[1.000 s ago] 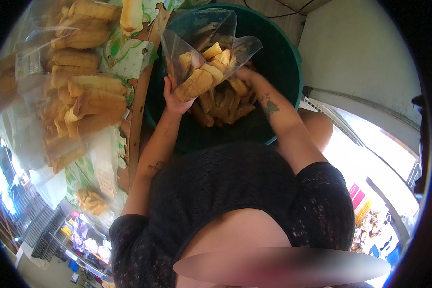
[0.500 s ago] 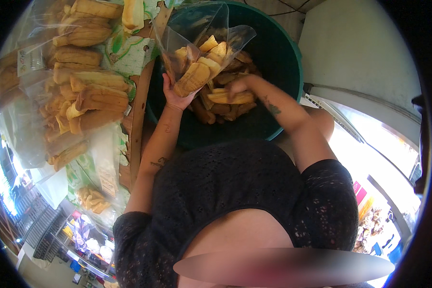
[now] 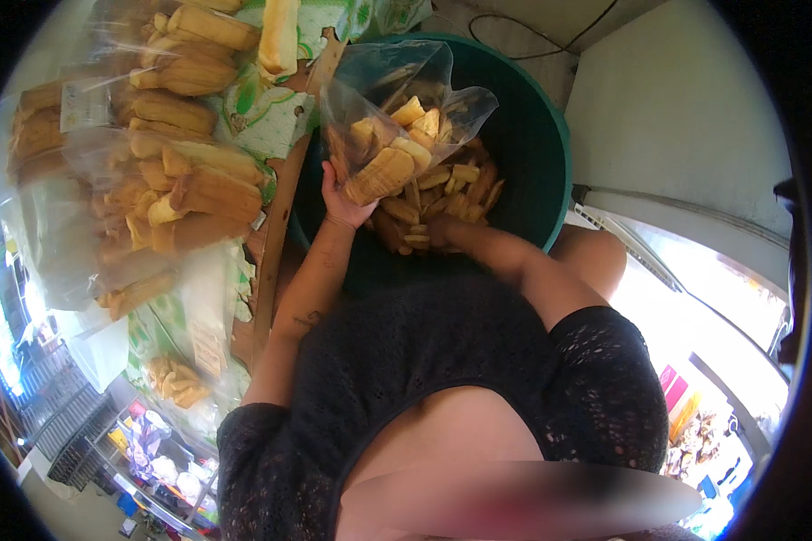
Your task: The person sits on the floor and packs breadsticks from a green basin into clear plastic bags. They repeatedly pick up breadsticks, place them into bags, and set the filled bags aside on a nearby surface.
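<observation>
My left hand (image 3: 348,207) is closed round the lower end of a clear plastic bag (image 3: 397,68), tilted over the left side of a green tub (image 3: 558,171). Inside the bag are several thick golden-brown pieces (image 3: 383,173) that look like fried dough sticks; its mouth gapes toward the far side. My right hand (image 3: 440,231) reaches down into the tub, among loose dough sticks (image 3: 465,203) heaped at the bottom. Its fingers are hidden by the pieces, so what they hold does not show.
Left of the tub, a table with a green-and-white cover (image 3: 271,113) and worn brown edge (image 3: 284,212) bears filled clear bags (image 3: 189,185). A pale stick (image 3: 280,36) lies at its far edge, and a small bag of pieces (image 3: 177,380) nearer. A pale panel (image 3: 677,108) stands to the right.
My right hand has moved nearer and deeper into the heap, and the pieces there lie differently. My left hand still holds the bag. The whole view has shifted slightly.
</observation>
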Action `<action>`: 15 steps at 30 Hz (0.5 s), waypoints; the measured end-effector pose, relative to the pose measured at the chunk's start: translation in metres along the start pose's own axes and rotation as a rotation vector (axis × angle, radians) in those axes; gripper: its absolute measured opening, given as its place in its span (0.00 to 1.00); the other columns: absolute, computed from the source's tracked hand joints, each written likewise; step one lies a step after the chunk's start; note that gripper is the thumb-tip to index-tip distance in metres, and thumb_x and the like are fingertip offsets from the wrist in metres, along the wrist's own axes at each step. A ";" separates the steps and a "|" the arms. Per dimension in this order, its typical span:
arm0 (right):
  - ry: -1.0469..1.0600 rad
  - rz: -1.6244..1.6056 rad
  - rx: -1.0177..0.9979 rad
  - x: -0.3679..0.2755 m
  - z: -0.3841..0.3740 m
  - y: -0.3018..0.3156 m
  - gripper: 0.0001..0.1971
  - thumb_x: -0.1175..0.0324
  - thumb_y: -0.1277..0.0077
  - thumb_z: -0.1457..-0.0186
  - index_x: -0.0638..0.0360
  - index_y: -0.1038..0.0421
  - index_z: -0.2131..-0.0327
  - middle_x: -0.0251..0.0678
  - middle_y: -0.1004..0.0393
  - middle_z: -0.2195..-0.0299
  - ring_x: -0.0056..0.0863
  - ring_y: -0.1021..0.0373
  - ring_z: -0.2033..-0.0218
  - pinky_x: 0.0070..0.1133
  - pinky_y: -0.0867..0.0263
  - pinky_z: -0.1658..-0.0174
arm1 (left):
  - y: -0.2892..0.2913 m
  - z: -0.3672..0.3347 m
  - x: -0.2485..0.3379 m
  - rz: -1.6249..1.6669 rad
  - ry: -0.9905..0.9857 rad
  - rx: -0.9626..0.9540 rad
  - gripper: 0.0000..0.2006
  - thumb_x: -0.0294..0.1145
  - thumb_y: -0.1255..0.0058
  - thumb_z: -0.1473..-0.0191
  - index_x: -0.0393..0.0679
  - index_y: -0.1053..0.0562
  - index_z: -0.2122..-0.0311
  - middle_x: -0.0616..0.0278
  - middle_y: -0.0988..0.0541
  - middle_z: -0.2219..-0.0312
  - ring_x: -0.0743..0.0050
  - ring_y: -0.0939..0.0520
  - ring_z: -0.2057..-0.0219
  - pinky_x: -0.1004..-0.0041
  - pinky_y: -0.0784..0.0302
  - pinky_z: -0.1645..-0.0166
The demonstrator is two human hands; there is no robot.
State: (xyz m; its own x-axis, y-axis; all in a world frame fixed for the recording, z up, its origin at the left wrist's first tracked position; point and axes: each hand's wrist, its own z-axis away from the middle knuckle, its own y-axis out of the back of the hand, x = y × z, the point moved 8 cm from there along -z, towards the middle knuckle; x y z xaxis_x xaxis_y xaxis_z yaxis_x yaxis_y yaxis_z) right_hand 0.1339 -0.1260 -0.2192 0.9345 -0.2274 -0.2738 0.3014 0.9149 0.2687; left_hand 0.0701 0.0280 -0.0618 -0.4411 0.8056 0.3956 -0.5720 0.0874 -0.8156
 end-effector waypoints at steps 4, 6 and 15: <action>0.062 -0.208 -0.021 0.007 0.001 0.004 0.34 0.57 0.40 0.61 0.59 0.37 0.49 0.45 0.33 0.53 0.36 0.35 0.53 0.27 0.40 0.51 | 0.002 0.000 -0.003 0.086 0.055 -0.017 0.41 0.67 0.55 0.59 0.59 0.47 0.41 0.62 0.44 0.42 0.56 0.46 0.41 0.52 0.57 0.39; 0.135 -0.378 -0.010 0.012 0.005 0.007 0.34 0.56 0.40 0.61 0.59 0.37 0.49 0.44 0.33 0.53 0.36 0.35 0.53 0.27 0.40 0.51 | -0.001 0.000 -0.002 0.152 0.041 -0.062 0.38 0.64 0.55 0.56 0.56 0.44 0.42 0.62 0.41 0.43 0.55 0.44 0.42 0.53 0.53 0.40; 0.142 -0.067 -0.329 -0.023 0.038 0.006 0.37 0.49 0.40 0.62 0.58 0.37 0.49 0.41 0.39 0.47 0.37 0.41 0.48 0.30 0.44 0.47 | 0.003 -0.008 0.004 0.045 -0.071 -0.033 0.38 0.60 0.50 0.57 0.51 0.43 0.43 0.59 0.41 0.44 0.53 0.42 0.43 0.52 0.51 0.40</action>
State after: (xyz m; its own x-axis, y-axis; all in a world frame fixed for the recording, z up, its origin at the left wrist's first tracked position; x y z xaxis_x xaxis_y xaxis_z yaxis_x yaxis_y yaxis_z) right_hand 0.1211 -0.1280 -0.1761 0.8722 -0.2633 -0.4121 0.2627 0.9631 -0.0595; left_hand 0.0721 0.0362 -0.0658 -0.5143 0.7656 0.3864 -0.5279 0.0725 -0.8462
